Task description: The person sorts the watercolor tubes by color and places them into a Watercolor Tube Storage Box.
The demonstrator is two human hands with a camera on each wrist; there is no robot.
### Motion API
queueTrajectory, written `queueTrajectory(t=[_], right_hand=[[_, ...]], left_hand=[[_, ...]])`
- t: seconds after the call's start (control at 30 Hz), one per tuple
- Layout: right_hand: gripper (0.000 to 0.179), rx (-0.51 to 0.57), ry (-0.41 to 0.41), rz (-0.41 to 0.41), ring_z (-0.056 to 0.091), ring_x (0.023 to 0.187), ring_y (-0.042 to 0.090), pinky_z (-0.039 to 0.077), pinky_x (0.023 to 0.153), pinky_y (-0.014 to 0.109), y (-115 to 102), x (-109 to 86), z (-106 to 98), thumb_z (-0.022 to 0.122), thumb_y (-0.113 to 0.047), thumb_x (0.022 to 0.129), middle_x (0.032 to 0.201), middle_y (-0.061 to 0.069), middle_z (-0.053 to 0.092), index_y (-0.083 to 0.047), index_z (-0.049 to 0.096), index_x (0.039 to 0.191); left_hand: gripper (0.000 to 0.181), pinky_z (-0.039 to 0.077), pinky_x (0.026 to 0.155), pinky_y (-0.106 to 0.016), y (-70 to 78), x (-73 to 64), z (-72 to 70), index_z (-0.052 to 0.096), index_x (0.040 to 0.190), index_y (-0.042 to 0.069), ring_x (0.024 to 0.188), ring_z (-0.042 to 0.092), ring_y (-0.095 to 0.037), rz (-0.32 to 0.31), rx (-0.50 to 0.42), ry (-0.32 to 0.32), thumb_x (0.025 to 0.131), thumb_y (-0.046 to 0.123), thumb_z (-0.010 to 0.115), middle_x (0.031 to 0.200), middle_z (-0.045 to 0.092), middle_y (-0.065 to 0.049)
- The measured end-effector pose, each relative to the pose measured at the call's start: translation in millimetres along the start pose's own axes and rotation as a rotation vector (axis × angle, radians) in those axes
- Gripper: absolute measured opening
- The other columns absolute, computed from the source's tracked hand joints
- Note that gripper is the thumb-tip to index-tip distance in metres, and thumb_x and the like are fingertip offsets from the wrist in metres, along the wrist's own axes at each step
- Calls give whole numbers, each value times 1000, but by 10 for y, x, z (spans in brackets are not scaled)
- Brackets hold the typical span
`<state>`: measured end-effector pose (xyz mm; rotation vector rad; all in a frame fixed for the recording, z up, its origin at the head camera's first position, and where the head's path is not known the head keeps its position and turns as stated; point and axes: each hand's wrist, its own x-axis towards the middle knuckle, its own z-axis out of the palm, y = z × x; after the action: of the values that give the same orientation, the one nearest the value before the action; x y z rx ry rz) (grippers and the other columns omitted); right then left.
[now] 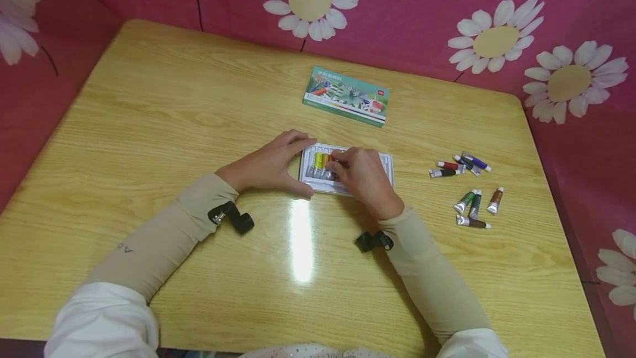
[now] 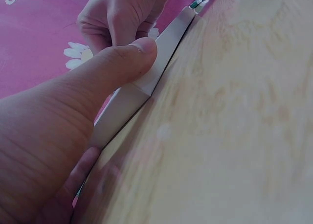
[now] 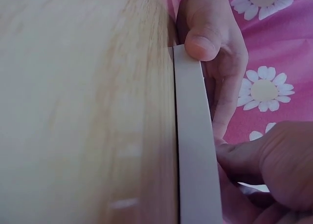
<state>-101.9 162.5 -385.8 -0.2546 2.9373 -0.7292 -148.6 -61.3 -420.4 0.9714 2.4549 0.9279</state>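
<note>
A white plastic tray (image 1: pixel 318 185) lies on the table with a row of small paint tubes in its left part. Silver-white, yellow (image 1: pixel 318 160) and ochre (image 1: pixel 325 161) tubes show there. My left hand (image 1: pixel 270 163) holds the tray's left end, thumb at the near corner and fingers at the far one. In the left wrist view its thumb (image 2: pixel 132 60) lies against the tray's side. Over the tray, my right hand (image 1: pixel 365 173) pinches an orange-red paint tube (image 1: pixel 332 157) beside the ochre one. That hand hides much of the tray's middle.
Behind the tray lies a green paint box (image 1: pixel 346 96). To the right are loose paint tubes in two groups, with a black tube (image 1: pixel 445 173) and a blue tube (image 1: pixel 477 161) farther back, and a green tube (image 1: pixel 465 201) and a brown tube (image 1: pixel 495 200) nearer.
</note>
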Motion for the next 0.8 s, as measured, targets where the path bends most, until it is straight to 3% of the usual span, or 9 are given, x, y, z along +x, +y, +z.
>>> queueTrajectory(t=[0.37, 0.47, 0.63, 0.8], right_hand=[[34, 41, -80, 68, 69, 122, 24, 58, 98, 42, -7, 11, -51, 69, -18, 100, 132, 12, 72, -5, 70, 132], [34, 50, -86, 56, 69, 120, 23, 59, 94, 40, 3, 14, -58, 68, -16, 100, 132, 13, 72, -4, 70, 132], [34, 59, -101, 53, 67, 102, 18, 53, 79, 32, 17, 8, -88, 69, -16, 99, 130, 12, 73, -5, 70, 132], [35, 77, -130, 89, 65, 106, 18, 55, 89, 35, 26, 0, -129, 72, -16, 97, 127, 11, 75, -7, 71, 131]], left_hand=[[117, 34, 128, -46, -4, -2, -8, 32, 163, 16, 152, 35, -24, -1, 0, -5, 72, 66, 86, 163, 34, -6], [118, 34, 128, -46, -3, -1, -13, 32, 163, 16, 152, 34, -24, -1, 1, -6, 72, 67, 85, 164, 34, -6], [117, 34, 128, -45, -6, 1, -4, 32, 163, 17, 152, 34, -24, -10, 2, -5, 72, 67, 85, 164, 33, -5], [116, 34, 127, -44, -10, 2, 10, 33, 163, 17, 151, 35, -23, -6, 6, -2, 72, 67, 85, 163, 34, -5]])
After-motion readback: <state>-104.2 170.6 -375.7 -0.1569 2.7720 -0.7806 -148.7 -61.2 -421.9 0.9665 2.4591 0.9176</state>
